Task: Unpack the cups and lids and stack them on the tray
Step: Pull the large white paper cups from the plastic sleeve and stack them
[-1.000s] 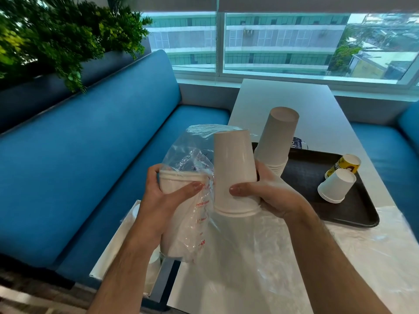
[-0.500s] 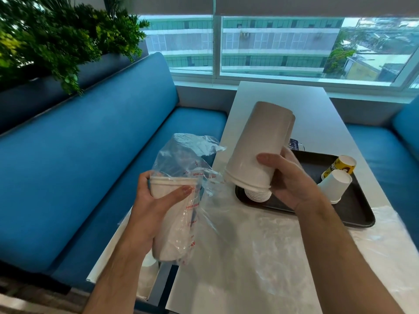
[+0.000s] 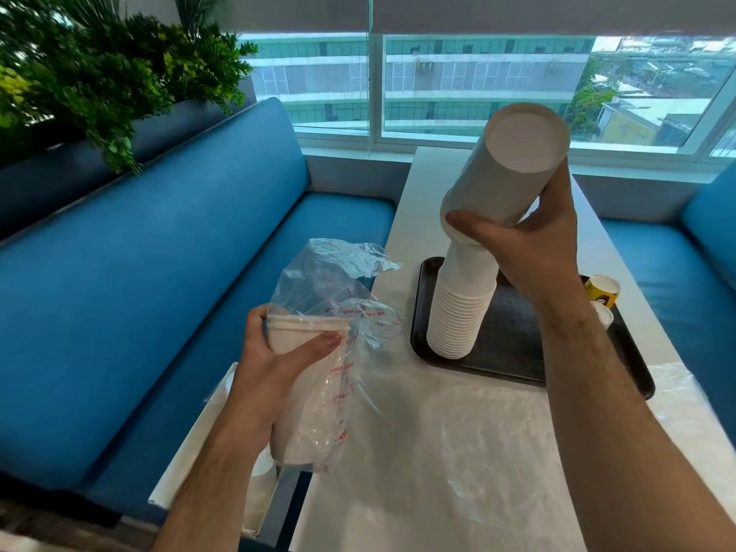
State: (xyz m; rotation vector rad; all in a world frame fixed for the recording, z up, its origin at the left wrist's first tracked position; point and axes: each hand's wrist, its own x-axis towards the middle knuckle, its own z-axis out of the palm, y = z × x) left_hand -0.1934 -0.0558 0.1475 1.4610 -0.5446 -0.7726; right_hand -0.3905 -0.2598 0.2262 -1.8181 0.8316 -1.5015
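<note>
Head view. The right hand (image 3: 529,249) grips a short nested batch of inverted white paper cups (image 3: 506,173), thumb on the near side and fingers behind, tilted so the flat base of the topmost cup faces the camera. A second earlier this batch was at chest height beside the bag; half a second ago it hung over the near-left corner of the black rectangular plastic tray (image 3: 513,352); it now sits high above that tray, its lower end meeting the top of the tall stack of inverted white paper cups (image 3: 458,308) that stands on the tray's left part. Whether it has slid onto the stack cannot be told.

The left hand (image 3: 278,352) is closed around a further batch of white cups (image 3: 302,332) inside a clear crinkled plastic bag (image 3: 338,296), left of the tray and beyond the table edge, much as in both earlier frames. The bag carries red printing, too distorted to read.

At the tray's right side a yellow printed paper cup (image 3: 602,290) and a plain white paper cup (image 3: 601,316) lie partly hidden by the right forearm; the yellow cup's dark markings are illegible. A clear plastic sheet (image 3: 458,452) covers the white table (image 3: 430,181) on the near side of the tray.
</note>
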